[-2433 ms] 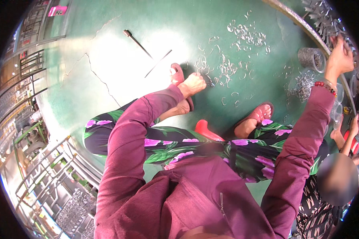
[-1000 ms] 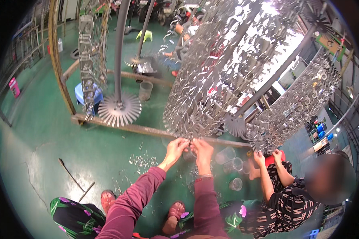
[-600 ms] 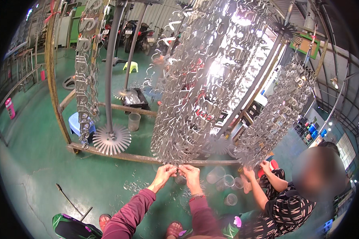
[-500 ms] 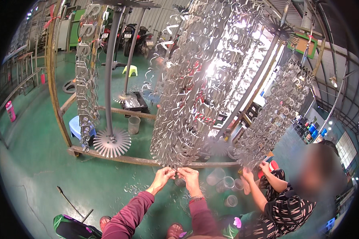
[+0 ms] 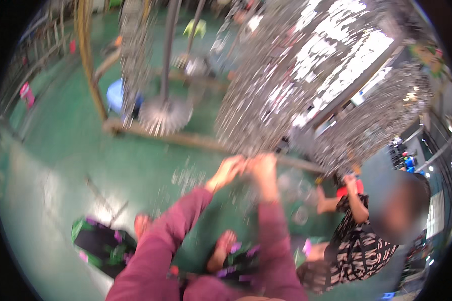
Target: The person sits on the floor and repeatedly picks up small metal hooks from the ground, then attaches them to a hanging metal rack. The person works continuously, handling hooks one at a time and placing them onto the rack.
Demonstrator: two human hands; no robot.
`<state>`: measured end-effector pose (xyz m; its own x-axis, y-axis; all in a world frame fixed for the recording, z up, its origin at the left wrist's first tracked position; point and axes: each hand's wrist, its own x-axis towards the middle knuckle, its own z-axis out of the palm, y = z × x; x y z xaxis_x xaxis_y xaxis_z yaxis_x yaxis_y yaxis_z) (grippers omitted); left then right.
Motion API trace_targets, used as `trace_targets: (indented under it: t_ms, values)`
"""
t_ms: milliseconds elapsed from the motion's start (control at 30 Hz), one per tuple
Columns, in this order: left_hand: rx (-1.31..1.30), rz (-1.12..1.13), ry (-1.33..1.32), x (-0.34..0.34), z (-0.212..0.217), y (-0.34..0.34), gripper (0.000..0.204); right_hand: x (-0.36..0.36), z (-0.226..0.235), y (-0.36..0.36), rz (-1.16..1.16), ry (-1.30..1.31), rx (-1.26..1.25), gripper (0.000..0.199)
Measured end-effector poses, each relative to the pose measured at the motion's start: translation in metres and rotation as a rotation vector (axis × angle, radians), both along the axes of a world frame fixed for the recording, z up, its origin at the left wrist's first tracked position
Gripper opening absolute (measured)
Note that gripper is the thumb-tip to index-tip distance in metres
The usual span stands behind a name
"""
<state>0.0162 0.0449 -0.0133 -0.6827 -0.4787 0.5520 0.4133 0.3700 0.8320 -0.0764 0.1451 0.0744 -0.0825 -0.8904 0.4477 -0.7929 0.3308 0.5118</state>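
A dense cluster of hanging bent metal pieces point(image 5: 266, 95), hook-like and silvery, comes down in front of me. My left hand point(image 5: 229, 170) and my right hand point(image 5: 263, 169) meet just below its lower end, fingertips drawn together and almost touching. Both hands look closed in a pinch. Motion blur hides whatever small thing lies between the fingers. Thin loose metal pieces point(image 5: 188, 176) are scattered on the green floor to the left of my hands.
A wooden rail point(image 5: 186, 139) crosses behind my hands. A finned metal disc point(image 5: 165, 116) on a pole stands left, beside a blue stool point(image 5: 115, 95). Blurred clear plastic cups point(image 5: 300, 215) sit to the right. Close by, a seated person point(image 5: 356, 251) handles another hanging cluster point(image 5: 371, 120).
The view has tilted down and blurred, so the rack sits higher. My hands stay together near the cluster's lower end. The co-worker's nearer hand is raised.
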Motion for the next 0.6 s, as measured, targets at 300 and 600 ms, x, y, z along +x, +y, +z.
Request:
trace_targets:
  t_ms: [300,600]
  values:
    - [1.033,-0.216,-0.203,0.029,-0.010,-0.014,0.038,0.003,0.034,-0.028,-0.288,-1.361,-0.272,0.020]
    - [1.252,-0.425,-0.071,-0.023,-0.002,-0.066,0.059,-0.031,0.015,-0.047,-0.316,-0.989,-0.520,0.018]
